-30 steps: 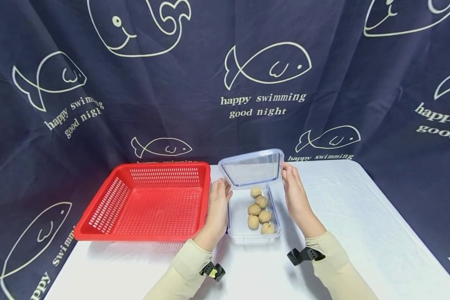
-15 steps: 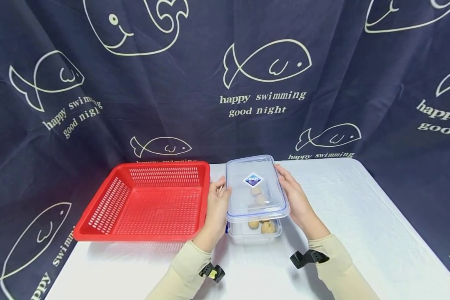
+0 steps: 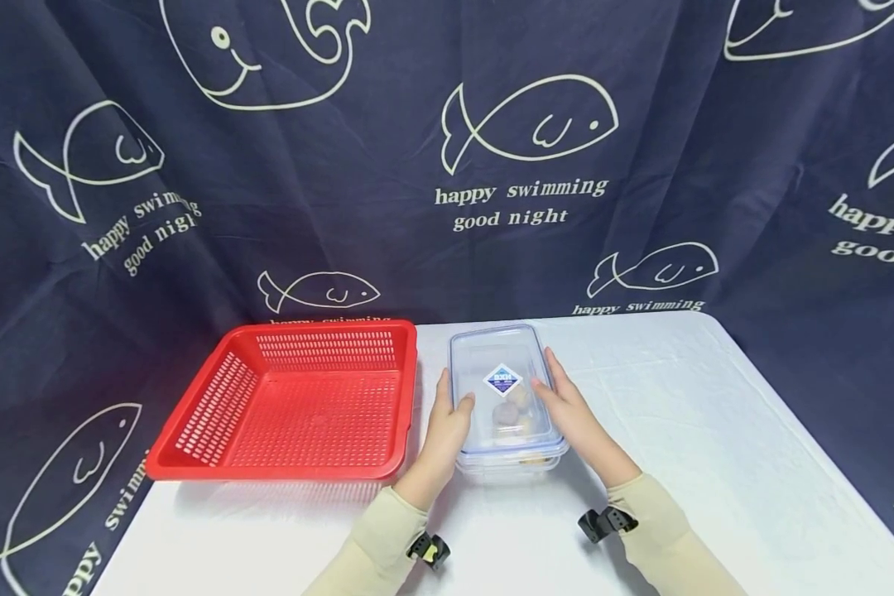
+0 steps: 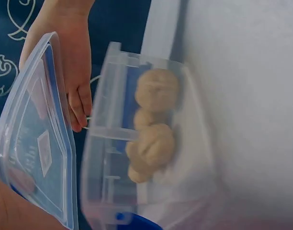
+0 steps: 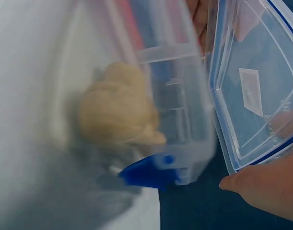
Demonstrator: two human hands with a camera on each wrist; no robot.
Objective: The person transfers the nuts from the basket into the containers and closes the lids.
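Observation:
A clear plastic lid (image 3: 492, 414) with a blue seal and a diamond sticker covers the clear box (image 3: 505, 465) from above. My left hand (image 3: 441, 430) holds the lid's left edge, thumb over the top. On the right edge, my right hand (image 3: 579, 420) grips with its thumb on top too. Both wrist views show a gap between lid and box rim. Inside the box lie several walnuts (image 4: 156, 143), blurred in the right wrist view. A blue clip (image 5: 149, 172) hangs from the box's side.
Left of the box stands a red perforated basket (image 3: 313, 414), close to my left hand. A white cloth (image 3: 685, 430) covers the table. Behind it hangs a dark blue curtain (image 3: 387, 182) with fish drawings.
The lid was raised and tilted behind the open box. It has swung down toward me and now lies level over the walnuts. Both hands lowered with it, and their thumbs moved onto its top.

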